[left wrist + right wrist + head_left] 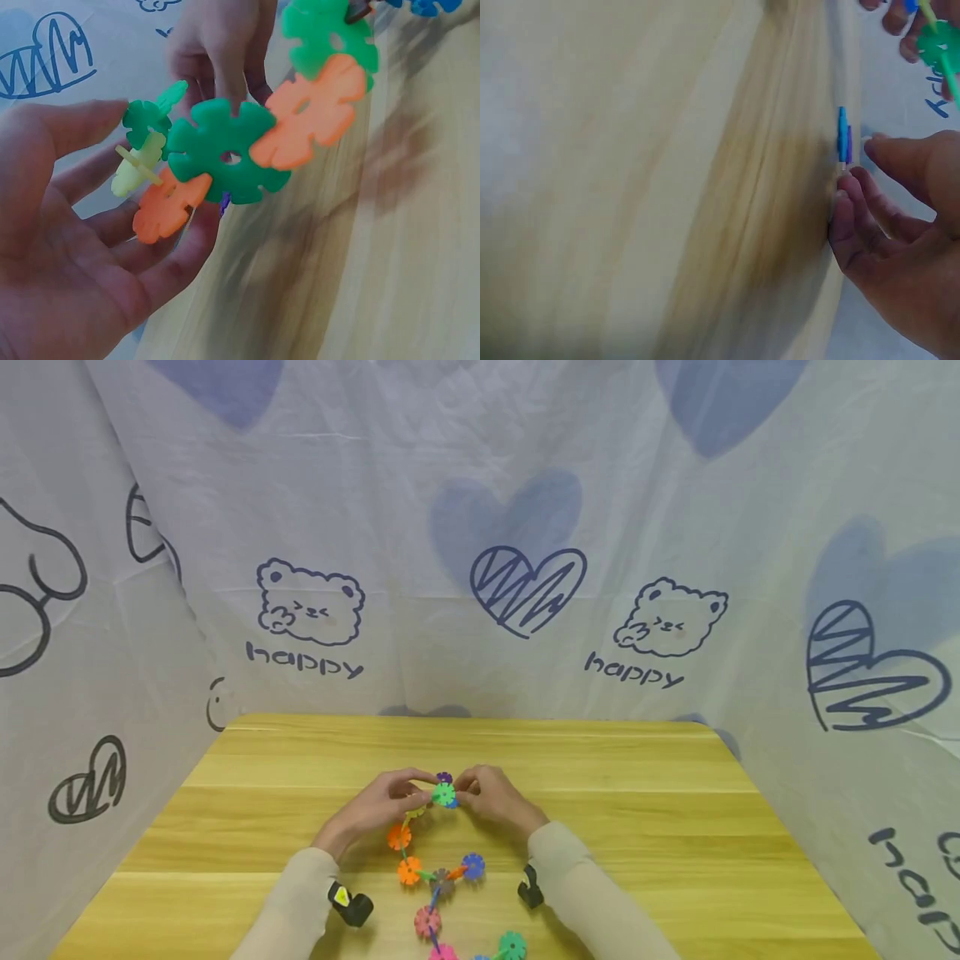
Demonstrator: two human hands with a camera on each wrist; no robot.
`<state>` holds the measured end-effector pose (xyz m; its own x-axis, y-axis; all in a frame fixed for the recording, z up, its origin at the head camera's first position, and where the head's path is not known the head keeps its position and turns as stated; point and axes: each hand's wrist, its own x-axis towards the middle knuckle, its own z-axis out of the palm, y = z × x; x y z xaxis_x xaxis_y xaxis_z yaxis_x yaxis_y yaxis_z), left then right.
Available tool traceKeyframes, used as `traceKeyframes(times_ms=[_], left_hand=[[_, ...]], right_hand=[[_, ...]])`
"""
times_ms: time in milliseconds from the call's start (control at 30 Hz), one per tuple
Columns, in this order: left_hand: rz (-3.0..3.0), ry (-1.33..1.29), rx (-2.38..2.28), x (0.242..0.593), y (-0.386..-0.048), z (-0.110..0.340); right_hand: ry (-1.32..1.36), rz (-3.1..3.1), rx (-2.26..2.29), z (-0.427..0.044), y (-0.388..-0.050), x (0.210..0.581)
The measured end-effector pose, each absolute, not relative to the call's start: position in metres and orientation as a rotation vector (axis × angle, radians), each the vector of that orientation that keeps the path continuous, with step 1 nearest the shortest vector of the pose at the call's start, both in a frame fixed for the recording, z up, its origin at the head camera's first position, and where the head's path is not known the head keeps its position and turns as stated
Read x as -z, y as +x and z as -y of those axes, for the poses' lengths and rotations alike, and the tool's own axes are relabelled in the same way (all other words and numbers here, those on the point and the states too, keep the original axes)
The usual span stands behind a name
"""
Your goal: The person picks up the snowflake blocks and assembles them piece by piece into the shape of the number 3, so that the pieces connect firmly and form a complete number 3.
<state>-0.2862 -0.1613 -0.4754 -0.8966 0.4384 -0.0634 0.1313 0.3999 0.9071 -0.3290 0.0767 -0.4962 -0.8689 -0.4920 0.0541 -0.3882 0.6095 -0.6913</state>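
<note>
My left hand (pixel 378 802) holds the far end of a chain of notched plastic flower discs. Its thumb touches a small green disc (pixel 146 124), with a yellow disc (pixel 139 166) and an orange disc (pixel 172 210) close to its fingers. A larger dark green disc (pixel 196 142) hangs beyond them. Facing it, my right hand (pixel 491 795) has its fingertips at a thin blue disc (pixel 843 135), seen edge-on. A purple disc (pixel 850 142) lies right behind the blue one. Whether these two are joined to the chain is hard to tell.
The chain runs toward me over the wooden table (pixel 637 793), through an orange disc (pixel 409 871), a brown disc (pixel 442 882) and a pink-red disc (pixel 427 922). A blue disc (pixel 473 866) ends a side branch. A printed curtain (pixel 420 652) encloses the table's back and sides.
</note>
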Motion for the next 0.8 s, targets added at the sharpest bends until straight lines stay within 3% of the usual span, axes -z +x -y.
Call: traceKeyframes(times_ms=[433, 800], left_hand=[[-2.345, 0.558, -1.469, 0.475, -0.288, 0.16], [-2.334, 0.595, -1.479, 0.475, -0.287, 0.16]], right_hand=[[-0.864, -2.787, 0.911, -0.068, -0.33, 0.499], [-0.787, -2.687, 1.1, -0.09, -0.334, 0.503]])
